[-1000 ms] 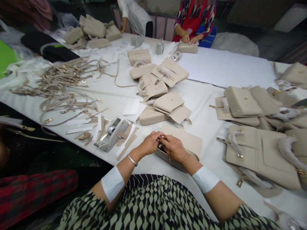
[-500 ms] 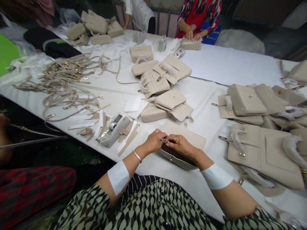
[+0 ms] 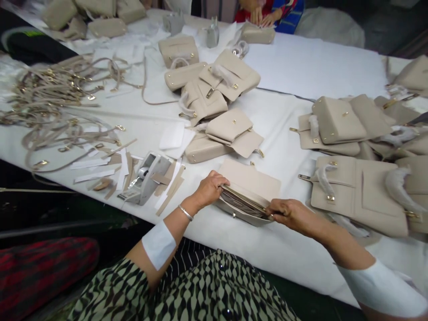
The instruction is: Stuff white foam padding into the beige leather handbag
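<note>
A beige handbag (image 3: 230, 211) lies in front of me, its flap (image 3: 250, 178) folded back away from me. My left hand (image 3: 211, 187) pinches the left end of the bag's mouth, fingers closed. At the right end of the mouth, my right hand (image 3: 290, 215) has its fingers closed on the edge; whether it holds a zip pull is hidden. Between my hands, the zip (image 3: 245, 199) stretches along the mouth, with brown lining showing beside it. A small gold-coloured fitting (image 3: 234, 215) sits on the bag's near side.
Left of the bag stand a grey tape dispenser (image 3: 147, 178) and strips (image 3: 172, 187). Tangled straps (image 3: 60, 93) cover the far left. More handbags lie beyond (image 3: 230, 127) and to the right (image 3: 357, 191). A co-worker's hands (image 3: 264, 18) work across the table.
My right hand has slid from the left end of the bag's mouth to its right end. The mouth looks narrower, with the zip stretched along it. My left hand stays at the left end.
</note>
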The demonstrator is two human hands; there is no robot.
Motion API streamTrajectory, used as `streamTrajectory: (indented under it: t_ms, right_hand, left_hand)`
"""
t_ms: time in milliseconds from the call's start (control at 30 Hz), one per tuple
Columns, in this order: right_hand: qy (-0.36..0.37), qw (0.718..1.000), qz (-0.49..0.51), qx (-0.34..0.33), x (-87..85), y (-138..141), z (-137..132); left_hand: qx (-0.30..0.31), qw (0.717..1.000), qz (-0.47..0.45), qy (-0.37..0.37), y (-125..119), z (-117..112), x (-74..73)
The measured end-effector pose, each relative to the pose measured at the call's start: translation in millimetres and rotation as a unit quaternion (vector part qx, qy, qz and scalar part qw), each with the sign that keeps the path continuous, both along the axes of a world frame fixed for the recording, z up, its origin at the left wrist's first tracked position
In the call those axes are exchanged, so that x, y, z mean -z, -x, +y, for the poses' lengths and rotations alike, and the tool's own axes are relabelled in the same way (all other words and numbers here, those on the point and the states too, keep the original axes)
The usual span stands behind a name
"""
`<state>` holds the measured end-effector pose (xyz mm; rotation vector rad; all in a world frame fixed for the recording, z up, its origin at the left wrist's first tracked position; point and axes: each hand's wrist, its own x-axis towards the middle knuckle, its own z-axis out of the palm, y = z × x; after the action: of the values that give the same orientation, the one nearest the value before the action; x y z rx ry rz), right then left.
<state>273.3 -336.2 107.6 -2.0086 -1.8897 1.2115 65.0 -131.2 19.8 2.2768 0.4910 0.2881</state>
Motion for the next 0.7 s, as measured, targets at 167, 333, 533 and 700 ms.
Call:
streamTrajectory:
  t_ms: [167, 333, 533, 700]
  right_hand:
    - [-0.015, 0.999, -0.031, 0.008, -8.2, 4.9, -31.9]
    - [-0.159, 0.970, -0.139, 0.122, 3.0, 32.0, -16.4]
    - [-0.245, 0.952, -0.142, 0.115, 56.5, 83.2, 15.3]
    - [-0.313, 0.933, -0.125, 0.124, 73.7, 83.1, 16.3]
  left_hand:
    - [0.026, 0.999, 0.026, -0.024, 5.6, -4.2, -13.2]
    - [0.054, 0.998, -0.008, -0.039, 16.5, -6.5, -29.4]
    - [-0.175, 0.977, 0.042, -0.115, 20.8, 81.6, -49.2]
    - [-0.348, 0.910, 0.197, -0.110, 9.6, 194.3, -38.7]
